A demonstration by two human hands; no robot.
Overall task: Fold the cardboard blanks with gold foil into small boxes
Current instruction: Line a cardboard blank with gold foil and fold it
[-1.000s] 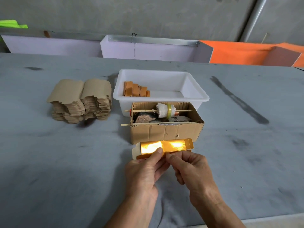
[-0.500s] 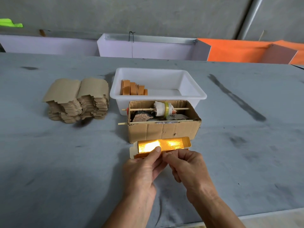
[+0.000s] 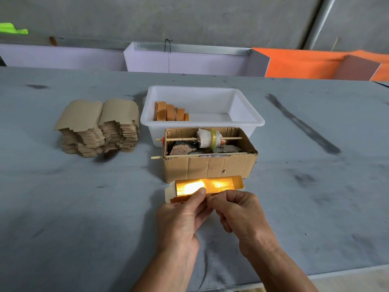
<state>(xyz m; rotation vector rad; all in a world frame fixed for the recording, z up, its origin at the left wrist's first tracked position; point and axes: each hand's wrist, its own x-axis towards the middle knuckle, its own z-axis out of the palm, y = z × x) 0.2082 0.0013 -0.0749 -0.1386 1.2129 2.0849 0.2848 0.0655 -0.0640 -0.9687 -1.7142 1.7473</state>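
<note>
head view: we pinch the gold-foil blank (image 3: pixel 210 186) with both our left hand (image 3: pixel 181 220) and right hand (image 3: pixel 237 213). beyond our fingertips, a cardboard box (image 3: pixel 208 167) holds a cloth-wrapped stick; the white tub (image 3: pixel 202 123) holds orange folded pieces (image 3: pixel 170 112).

A shiny gold foil-lined cardboard blank (image 3: pixel 210 186) with a pale outer flap is seen. A plain brown stack of flat cardboard blanks (image 3: pixel 99 127), a white plastic tub (image 3: pixel 250 114) of orange folded boxes (image 3: pixel 170 112), and a grey, dark-smudged tabletop (image 3: pixel 84 207) are shown.
</note>
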